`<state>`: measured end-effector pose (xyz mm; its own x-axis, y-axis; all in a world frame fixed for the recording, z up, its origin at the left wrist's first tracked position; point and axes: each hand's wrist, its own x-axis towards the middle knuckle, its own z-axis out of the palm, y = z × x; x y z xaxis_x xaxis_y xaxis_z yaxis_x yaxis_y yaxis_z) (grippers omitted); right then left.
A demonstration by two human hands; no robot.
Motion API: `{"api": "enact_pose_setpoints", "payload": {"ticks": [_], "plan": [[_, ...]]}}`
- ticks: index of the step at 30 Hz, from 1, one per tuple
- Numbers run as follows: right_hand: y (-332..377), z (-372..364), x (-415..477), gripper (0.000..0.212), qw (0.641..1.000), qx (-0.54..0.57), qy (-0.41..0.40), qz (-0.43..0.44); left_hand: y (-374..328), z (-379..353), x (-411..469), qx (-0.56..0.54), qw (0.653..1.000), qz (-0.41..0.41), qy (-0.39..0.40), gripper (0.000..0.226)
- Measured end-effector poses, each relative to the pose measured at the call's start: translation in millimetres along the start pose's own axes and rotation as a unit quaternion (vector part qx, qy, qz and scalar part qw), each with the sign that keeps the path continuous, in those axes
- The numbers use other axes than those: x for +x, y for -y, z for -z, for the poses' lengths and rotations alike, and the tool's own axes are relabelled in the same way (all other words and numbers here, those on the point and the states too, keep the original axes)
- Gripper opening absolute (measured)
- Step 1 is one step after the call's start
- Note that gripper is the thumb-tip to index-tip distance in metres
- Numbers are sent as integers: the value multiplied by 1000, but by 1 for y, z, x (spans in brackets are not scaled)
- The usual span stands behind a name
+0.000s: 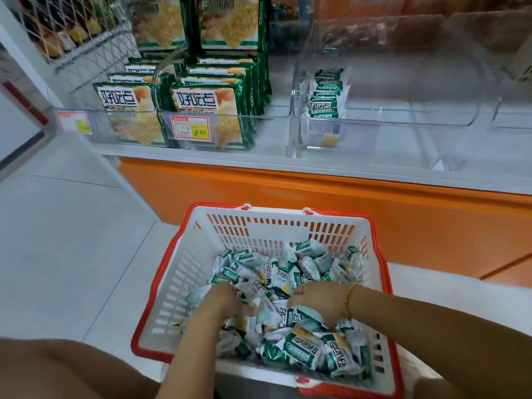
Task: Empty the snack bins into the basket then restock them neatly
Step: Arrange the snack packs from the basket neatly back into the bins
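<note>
Both left hand (227, 300) and right hand (319, 303) in basket (178, 283) among packets (288, 272); grip hidden

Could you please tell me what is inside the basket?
The basket holds a loose heap of small snack packets. The left hand and right hand reach into it; the packets hide the basket floor.

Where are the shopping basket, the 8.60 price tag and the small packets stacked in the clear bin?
Shopping basket (178, 283): head view, its white slotted left wall.
Price tag (191, 128): head view, the label's middle.
Stacked packets (326, 95): head view, middle of the stack.
</note>
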<state>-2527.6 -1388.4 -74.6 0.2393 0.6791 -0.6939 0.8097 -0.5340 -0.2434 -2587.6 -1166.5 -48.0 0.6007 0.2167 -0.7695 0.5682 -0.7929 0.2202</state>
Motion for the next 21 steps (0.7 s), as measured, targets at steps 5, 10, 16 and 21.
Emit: {"api": "enact_pose_setpoints", "payload": {"ticks": [5, 10, 16, 21], "plan": [[1, 25, -12, 71, 990, 130, -37, -47, 5, -8, 10, 38, 999, 14, 17, 58], [-11, 60, -35, 55, 889, 453, -38, -55, 4, -8, 4, -13, 999, 7, 44, 90], [-28, 79, -40, 86, 697, 714, -64, 14, 0, -6, -2, -18, 996, -7, 83, 92], [-23, 100, -59, 47, 718, 687, -99, 58, -6, -3, -10, -90, 993, -33, 64, 105]]}}
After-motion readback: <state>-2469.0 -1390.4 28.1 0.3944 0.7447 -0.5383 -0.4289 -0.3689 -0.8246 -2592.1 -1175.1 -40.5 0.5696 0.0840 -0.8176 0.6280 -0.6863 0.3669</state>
